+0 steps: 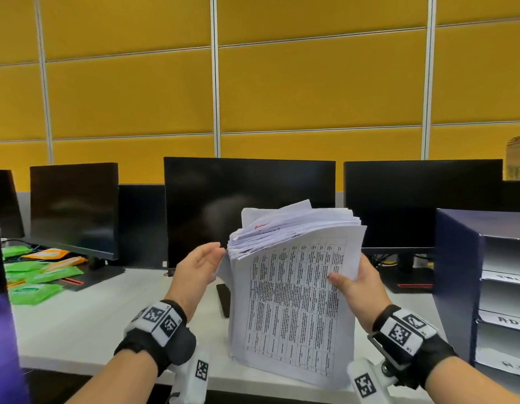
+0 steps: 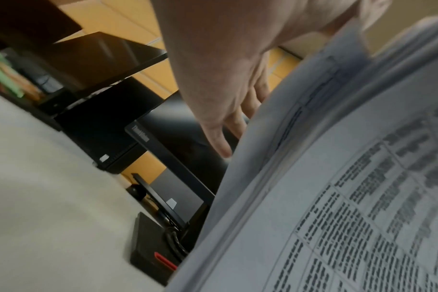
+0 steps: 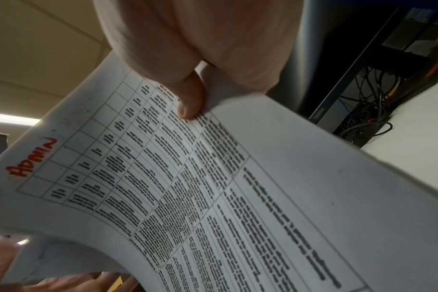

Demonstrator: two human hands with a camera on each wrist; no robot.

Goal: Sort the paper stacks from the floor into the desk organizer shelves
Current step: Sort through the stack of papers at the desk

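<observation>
A thick stack of printed white sheets [image 1: 293,301] stands on its lower edge on the white desk [image 1: 92,322], its top fanned out. My right hand [image 1: 350,282] grips the stack's right edge, thumb on the front table-printed page. The right wrist view shows that thumb [image 3: 190,98] on the sheet [image 3: 238,197], which has "ADMIN" [image 3: 31,156] written in red at a corner. My left hand [image 1: 202,262] lies with straight fingers against the stack's upper left edge; its fingers [image 2: 225,122] reach behind the pages [image 2: 338,197]. The dark blue desk organizer [image 1: 457,281] with white labelled shelves stands to the right.
Three dark monitors [image 1: 247,205] [image 1: 75,205] [image 1: 422,199] line the back of the desk under a yellow panel wall. Green and orange packets [image 1: 34,275] lie at the left. A black monitor base [image 1: 224,298] sits just behind the stack. Cables [image 3: 363,118] run behind the right monitor.
</observation>
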